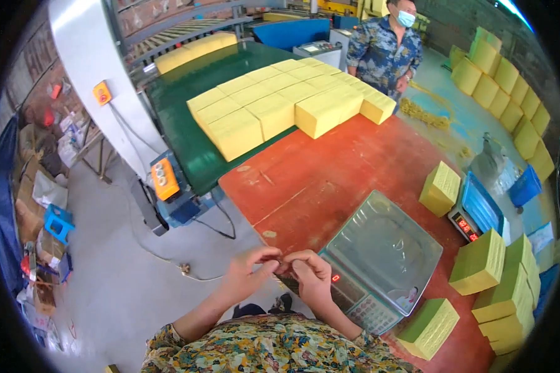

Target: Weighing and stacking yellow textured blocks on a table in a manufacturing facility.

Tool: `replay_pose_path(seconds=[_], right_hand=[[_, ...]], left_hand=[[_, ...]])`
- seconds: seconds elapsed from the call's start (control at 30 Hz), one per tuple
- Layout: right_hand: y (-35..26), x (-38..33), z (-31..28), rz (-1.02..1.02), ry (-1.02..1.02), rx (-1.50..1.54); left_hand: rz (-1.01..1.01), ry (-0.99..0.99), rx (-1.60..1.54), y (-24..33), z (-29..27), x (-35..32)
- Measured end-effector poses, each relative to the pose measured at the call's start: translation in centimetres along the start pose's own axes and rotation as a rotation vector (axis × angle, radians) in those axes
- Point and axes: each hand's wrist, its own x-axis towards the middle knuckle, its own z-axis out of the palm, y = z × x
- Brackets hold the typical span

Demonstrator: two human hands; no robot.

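Observation:
My left hand (250, 273) and my right hand (312, 276) meet in front of my body, at the near edge of the red table (298, 205). On each hand the fingers are bent and pinched together, fingertips almost touching. Whatever lies between them, if anything, is too small to make out. Just right of my right hand stands a weighing scale (386, 248) with a bare clear-covered pan and a lit red display. A yellow paper stack (428, 328) sits by the scale's near right corner.
Yellow stacks (280, 93) stand in rows across a green conveyor belt (174, 118) and the table. More stacks (479, 261) and a blue scale (482, 205) are at right. A masked person (384, 53) stands beyond. An orange button box (164, 179) is at left.

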Motion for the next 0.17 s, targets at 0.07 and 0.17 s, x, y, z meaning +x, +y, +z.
replay_pose_path(seconds=[0.07,0.17], right_hand=[[-0.6,1.7,0.3,0.045,0.013,-0.006],[-0.2,3.7,-0.1,0.133,0.046,-0.023]], left_hand=[[0.003,0.042,-0.231,-2.1,-0.8,2.5],[-0.007,0.082,0.048,-3.3,-3.9,5.8]])
